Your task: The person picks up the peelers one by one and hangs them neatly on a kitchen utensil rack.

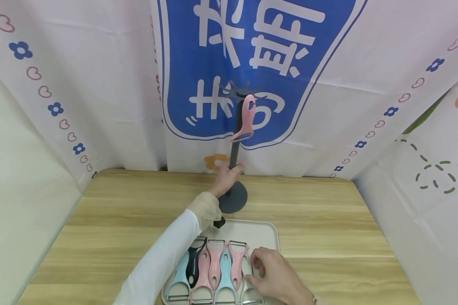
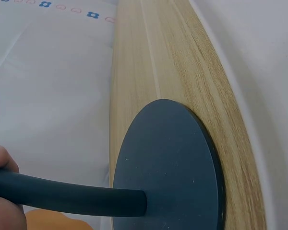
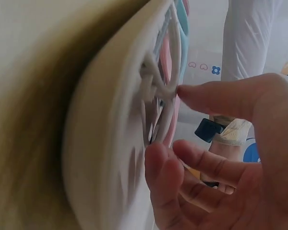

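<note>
My left hand (image 1: 226,177) grips the pole (image 2: 67,194) of a dark stand, low down above its round base (image 1: 234,199). From a hook of the stand's top (image 1: 241,90) hangs a pink peeler (image 1: 248,116), its blade end down. At the right side of a pale tray (image 1: 267,226), my right hand (image 1: 272,269) is over a white peeler (image 1: 247,292). The right wrist view shows the thumb (image 3: 201,96) touching this white peeler (image 3: 170,103) at its neck, with loosely bent fingers (image 3: 165,177) close to its handle and a gap between thumb and fingers.
Several peelers lie side by side in the tray, among them a black peeler (image 1: 192,264), a blue peeler (image 1: 225,269) and a pink peeler (image 1: 236,260). The tray rests on a wooden table (image 1: 320,237). Printed cloth (image 1: 309,127) hangs behind the stand.
</note>
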A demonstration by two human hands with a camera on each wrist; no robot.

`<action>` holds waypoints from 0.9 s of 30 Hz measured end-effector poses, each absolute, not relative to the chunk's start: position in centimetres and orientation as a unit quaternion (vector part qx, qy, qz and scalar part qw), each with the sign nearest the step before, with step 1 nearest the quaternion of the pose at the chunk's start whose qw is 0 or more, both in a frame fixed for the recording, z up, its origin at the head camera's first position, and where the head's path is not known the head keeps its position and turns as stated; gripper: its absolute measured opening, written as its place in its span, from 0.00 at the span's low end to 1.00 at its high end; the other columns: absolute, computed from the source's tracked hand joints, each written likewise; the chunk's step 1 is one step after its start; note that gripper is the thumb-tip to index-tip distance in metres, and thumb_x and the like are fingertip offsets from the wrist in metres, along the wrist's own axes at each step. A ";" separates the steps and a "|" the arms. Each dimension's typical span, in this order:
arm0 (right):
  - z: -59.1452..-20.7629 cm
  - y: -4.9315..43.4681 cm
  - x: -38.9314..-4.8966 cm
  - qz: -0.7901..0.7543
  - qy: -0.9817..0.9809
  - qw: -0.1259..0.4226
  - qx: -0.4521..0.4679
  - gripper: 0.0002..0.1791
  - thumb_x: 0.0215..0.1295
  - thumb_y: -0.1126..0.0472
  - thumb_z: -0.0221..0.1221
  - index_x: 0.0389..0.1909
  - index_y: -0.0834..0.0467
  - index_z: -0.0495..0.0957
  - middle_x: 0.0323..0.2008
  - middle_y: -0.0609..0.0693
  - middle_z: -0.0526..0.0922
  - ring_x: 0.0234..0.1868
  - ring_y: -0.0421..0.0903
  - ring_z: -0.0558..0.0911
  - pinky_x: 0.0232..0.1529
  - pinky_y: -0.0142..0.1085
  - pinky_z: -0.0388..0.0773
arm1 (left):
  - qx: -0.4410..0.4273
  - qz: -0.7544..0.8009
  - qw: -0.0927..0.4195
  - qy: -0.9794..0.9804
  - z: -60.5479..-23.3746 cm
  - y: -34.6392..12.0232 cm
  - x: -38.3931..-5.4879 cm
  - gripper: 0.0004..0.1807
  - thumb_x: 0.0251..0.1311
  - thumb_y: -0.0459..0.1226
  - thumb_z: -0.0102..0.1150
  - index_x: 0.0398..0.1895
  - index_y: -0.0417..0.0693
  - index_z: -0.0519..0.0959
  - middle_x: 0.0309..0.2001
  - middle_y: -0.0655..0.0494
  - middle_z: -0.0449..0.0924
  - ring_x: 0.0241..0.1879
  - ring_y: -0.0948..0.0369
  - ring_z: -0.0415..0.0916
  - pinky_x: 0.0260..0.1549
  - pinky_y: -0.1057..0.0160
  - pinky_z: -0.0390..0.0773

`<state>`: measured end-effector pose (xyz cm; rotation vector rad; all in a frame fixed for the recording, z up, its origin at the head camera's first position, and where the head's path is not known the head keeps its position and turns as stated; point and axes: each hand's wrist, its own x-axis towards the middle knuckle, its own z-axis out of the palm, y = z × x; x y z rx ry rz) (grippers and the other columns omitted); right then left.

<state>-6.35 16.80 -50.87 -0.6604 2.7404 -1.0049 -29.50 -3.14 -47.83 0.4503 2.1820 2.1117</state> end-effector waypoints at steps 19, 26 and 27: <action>-51.7 15.8 -5.9 -0.342 0.917 0.133 -0.157 0.12 0.57 0.61 0.70 0.36 0.50 0.76 0.21 0.38 0.73 0.19 0.32 0.69 0.22 0.29 0.68 | 0.135 0.681 0.041 0.719 -47.9 -3.3 -29.3 0.28 0.82 0.43 0.51 0.16 0.52 0.65 0.14 0.63 0.58 0.15 0.63 0.53 0.20 0.63 0.56; -51.8 15.7 -5.9 -0.331 0.926 0.105 -0.147 0.14 0.55 0.61 0.71 0.34 0.50 0.74 0.18 0.37 0.68 0.18 0.32 0.65 0.21 0.29 0.61 | 0.146 0.687 0.038 0.711 -47.7 -3.2 -29.5 0.26 0.81 0.43 0.51 0.17 0.52 0.66 0.14 0.63 0.59 0.15 0.63 0.54 0.20 0.62 0.57; -51.7 15.7 -5.8 -0.331 0.926 0.109 -0.143 0.14 0.55 0.61 0.71 0.34 0.50 0.74 0.18 0.38 0.68 0.18 0.32 0.65 0.20 0.29 0.61 | 0.148 0.688 0.037 0.710 -47.7 -3.2 -29.5 0.26 0.81 0.43 0.51 0.17 0.52 0.66 0.14 0.63 0.59 0.15 0.63 0.54 0.20 0.62 0.57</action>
